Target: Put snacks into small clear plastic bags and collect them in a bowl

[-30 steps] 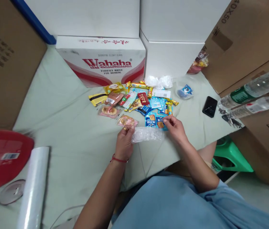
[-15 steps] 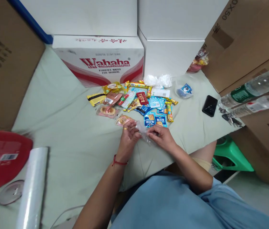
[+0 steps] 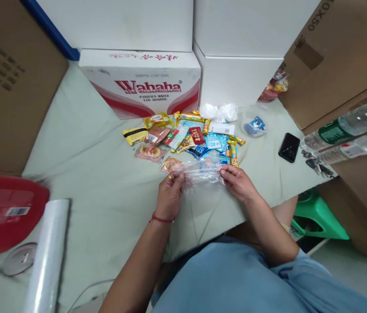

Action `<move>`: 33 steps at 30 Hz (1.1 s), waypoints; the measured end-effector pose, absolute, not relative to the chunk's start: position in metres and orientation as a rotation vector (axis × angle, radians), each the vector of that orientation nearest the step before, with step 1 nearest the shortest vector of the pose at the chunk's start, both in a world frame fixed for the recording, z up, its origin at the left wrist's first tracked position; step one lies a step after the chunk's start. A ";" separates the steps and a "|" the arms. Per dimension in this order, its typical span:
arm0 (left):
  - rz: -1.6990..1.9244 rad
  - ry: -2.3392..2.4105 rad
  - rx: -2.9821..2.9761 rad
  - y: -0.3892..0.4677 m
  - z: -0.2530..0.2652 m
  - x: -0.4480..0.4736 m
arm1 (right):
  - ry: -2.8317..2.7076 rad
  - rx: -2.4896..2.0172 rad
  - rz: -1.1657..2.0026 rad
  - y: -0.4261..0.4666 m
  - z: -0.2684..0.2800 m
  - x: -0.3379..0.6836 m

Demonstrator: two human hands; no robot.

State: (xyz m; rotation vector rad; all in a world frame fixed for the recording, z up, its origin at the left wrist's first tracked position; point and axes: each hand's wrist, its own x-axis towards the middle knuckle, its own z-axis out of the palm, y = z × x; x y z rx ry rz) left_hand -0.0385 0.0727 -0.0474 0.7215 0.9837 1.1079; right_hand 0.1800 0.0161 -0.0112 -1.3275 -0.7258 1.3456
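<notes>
Evidently both sets of fingers are closed to a pinch: the thumb and fingertips of the left hand [image 3: 170,195] nip one end of a crinkled, clear plastic bag [image 3: 203,174], and those of the right hand [image 3: 239,183] nip the other, so it spans the gap between them. Pulled too hard, such thin plastic could split; a light pinch might let one end slip. Its far edge overlaps a wrapped bun [image 3: 169,165] and blue snack packets [image 3: 224,153] in the view, so a low sweep could drag these out of place; whether it touches them I cannot tell. Beneath is a pale green, creased cloth [image 3: 105,204], with a black phone [image 3: 289,148] and keys [image 3: 318,167] towards the right. Behind the snacks stand a Wahaha carton [image 3: 150,89] and plain white boxes [image 3: 238,80]; brown cardboard [image 3: 339,65] walls the right side, above a green stool [image 3: 325,213]. A plastic roll [image 3: 48,248] lies at the left.
</notes>
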 end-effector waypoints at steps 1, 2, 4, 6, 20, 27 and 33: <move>1.136 1.005 0.747 0.073 -0.047 -0.039 | -0.718 -1.337 1.321 0.015 -0.012 0.181; 1.179 1.035 0.799 0.072 -0.046 -0.040 | -0.709 -1.349 1.282 0.015 -0.013 0.182; 1.313 1.107 0.942 0.069 -0.042 -0.041 | -0.702 -1.373 1.180 0.013 -0.014 0.182; 1.413 1.138 1.075 0.064 -0.035 -0.041 | -0.747 -1.383 1.096 0.012 -0.013 0.179; 1.044 1.032 0.936 0.029 -0.017 -0.018 | -1.119 -1.381 1.096 -0.002 0.009 0.162; 1.211 1.164 0.641 0.031 -0.013 -0.039 | -0.845 -1.388 1.172 -0.014 0.011 0.189; 1.235 1.251 0.637 0.027 -0.019 -0.047 | -0.732 -1.404 1.240 -0.018 0.000 0.205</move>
